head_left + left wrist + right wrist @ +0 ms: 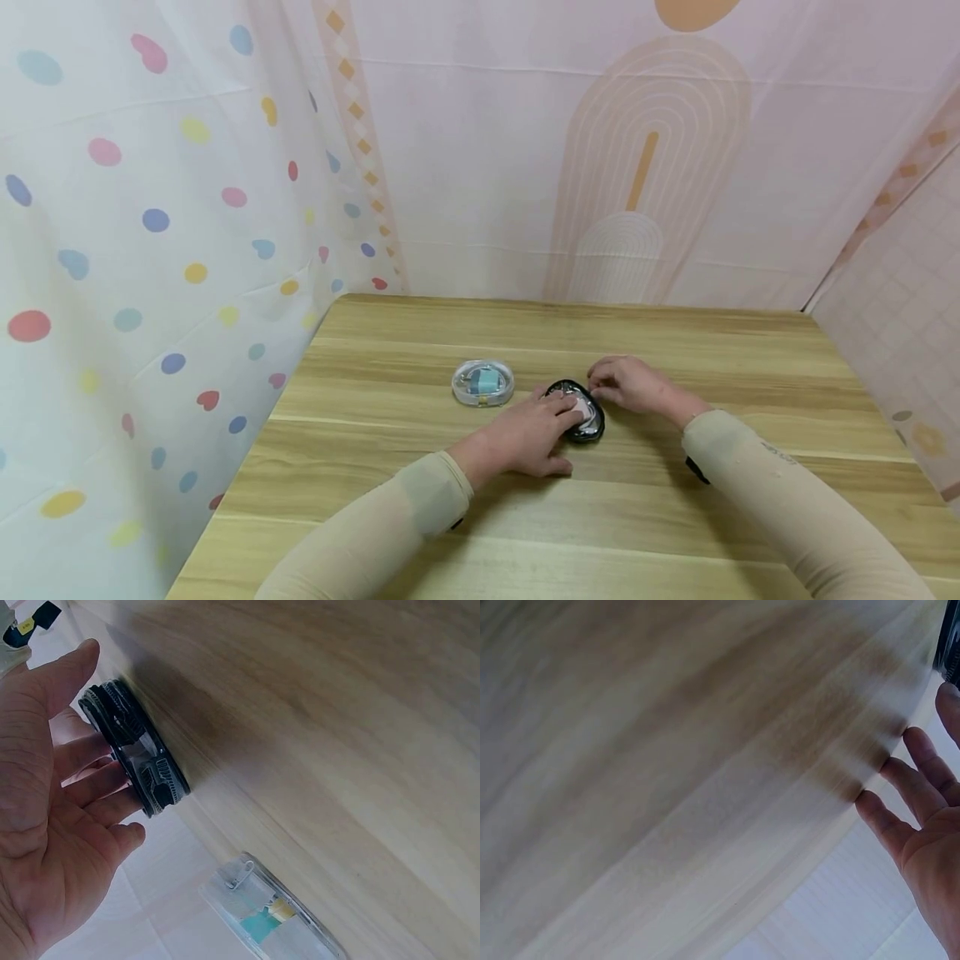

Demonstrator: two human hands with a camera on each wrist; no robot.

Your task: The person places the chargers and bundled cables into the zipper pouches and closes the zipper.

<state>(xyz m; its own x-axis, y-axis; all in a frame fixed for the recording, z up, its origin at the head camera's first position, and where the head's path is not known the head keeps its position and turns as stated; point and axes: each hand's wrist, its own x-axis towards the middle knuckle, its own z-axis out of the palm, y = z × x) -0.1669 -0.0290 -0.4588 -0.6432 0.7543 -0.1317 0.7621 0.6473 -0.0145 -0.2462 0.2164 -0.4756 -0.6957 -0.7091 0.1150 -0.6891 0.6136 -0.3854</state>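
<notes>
A small black-rimmed case with a clear top lies on the table, something pale showing inside. Its dark, zipper-like side band faces the left wrist view, where the case is seen edge-on. My left hand lays its fingers across the top, thumb apart from it. At the far right edge of the case is my right hand, its thumb and forefinger close to the rim. Whether they pinch anything there is hidden. In the right wrist view, several fingertips of the right hand touch the table.
A clear oval case holding a light-blue block and a pale cable stands left of the black one. Both rest on a wooden table, with patterned curtains behind its back edge and along its left side.
</notes>
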